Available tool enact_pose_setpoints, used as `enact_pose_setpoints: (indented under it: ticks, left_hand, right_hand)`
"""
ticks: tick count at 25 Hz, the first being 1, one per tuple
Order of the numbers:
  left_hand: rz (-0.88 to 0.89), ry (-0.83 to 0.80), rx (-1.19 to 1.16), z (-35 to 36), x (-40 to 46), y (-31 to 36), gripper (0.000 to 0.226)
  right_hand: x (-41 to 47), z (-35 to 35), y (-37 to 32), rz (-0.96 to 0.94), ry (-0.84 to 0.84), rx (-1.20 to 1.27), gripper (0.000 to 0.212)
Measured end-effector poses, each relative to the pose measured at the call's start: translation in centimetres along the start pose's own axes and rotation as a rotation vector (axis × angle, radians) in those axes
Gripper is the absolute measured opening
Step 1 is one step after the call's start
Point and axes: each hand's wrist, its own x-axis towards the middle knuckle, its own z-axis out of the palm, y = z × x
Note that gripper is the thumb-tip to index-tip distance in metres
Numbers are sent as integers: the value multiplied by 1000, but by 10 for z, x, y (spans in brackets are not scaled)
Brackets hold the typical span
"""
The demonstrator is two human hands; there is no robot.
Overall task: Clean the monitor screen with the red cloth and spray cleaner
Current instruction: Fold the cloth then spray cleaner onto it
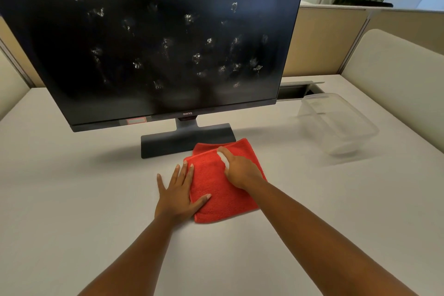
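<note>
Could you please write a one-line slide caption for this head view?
Both hands on the folded red cloth before a smudged monitor: left hand flat at its edge, right hand holding a small white object.

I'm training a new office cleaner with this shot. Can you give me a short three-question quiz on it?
1. True or false: the monitor screen is already wiped clean.
2. Where does the red cloth lie? A) draped over the monitor, B) on the table in front of the monitor base, C) inside the clear container.
3. Fill in: the left hand rests flat on the cloth's ____ edge, while the right hand is on top of the cloth.

Key:
1. False; whitish smudges dot the dark screen.
2. B.
3. Left.
</note>
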Motion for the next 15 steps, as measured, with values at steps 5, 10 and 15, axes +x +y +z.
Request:
enact_pose_setpoints:
  ticks: [5,10,15]
  left_hand:
    - [7,3,-6,0,0,0,109]
    - [7,7,-4,0,0,0,110]
    - [4,0,-4,0,0,0,112]
  right_hand:
    - [1,-22,30,162,120,7,53]
    - [-9,-20,36,132,158,38,46]
    - [-8,-16,26,107,177,36,50]
